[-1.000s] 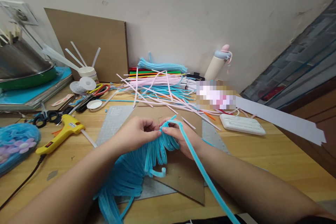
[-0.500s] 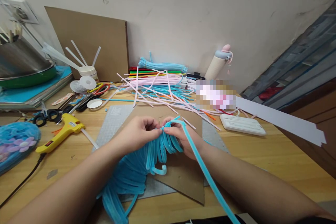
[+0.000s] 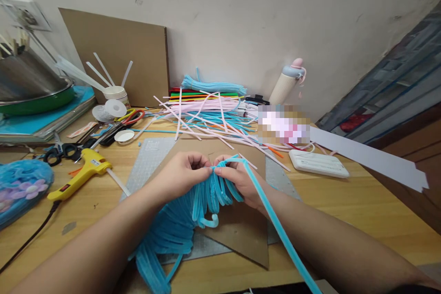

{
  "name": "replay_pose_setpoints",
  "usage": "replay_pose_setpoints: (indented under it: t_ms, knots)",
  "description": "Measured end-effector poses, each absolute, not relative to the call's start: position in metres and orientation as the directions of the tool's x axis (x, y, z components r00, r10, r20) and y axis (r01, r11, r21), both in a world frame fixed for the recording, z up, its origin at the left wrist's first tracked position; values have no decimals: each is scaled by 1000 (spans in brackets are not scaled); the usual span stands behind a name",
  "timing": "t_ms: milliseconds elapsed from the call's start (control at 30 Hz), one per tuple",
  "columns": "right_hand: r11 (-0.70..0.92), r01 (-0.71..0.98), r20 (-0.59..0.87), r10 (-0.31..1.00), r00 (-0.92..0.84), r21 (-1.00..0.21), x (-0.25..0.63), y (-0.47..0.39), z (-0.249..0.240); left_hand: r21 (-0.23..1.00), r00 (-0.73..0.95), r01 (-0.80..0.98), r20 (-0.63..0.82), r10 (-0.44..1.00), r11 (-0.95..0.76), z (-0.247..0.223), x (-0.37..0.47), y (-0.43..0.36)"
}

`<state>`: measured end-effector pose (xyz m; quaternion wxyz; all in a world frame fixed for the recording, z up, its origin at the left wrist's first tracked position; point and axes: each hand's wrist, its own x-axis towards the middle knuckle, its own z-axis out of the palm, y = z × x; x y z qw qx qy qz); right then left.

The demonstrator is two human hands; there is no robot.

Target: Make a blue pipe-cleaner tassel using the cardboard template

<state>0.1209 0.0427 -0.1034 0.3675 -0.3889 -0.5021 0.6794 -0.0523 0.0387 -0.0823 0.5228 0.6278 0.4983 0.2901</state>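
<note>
Blue loops (image 3: 212,196) have edged rightward, pinched in left grip (image 3: 182,173) and right grip (image 3: 250,187).

The left hand (image 3: 182,174) and right hand (image 3: 246,183) pinch the upper edge of a bunch of looped blue pipe cleaners (image 3: 172,227), above cardboard (image 3: 243,239) and a grey cutting mat (image 3: 144,161) on the bench (image 3: 330,213). One long blue strand (image 3: 275,220) slants down from beside the right hand. A yellow glue gun (image 3: 81,172) lies near black scissors (image 3: 62,150), and a heap of mostly pink and blue pipe cleaners (image 3: 203,109) lies behind, left of a bottle (image 3: 284,83).
</note>
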Motion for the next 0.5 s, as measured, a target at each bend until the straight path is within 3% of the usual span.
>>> replay_pose_setpoints:
  t_ms: [300,500]
  knots:
    - [-150,-67,-119,935,-334,-987,120,45,-109,942,316,335,-149,937,37,-84,-52,39]
    - [-108,-23,-91,920,-381,-994,123,48,-108,938,325,346,-143,935,23,-84,-52,40]
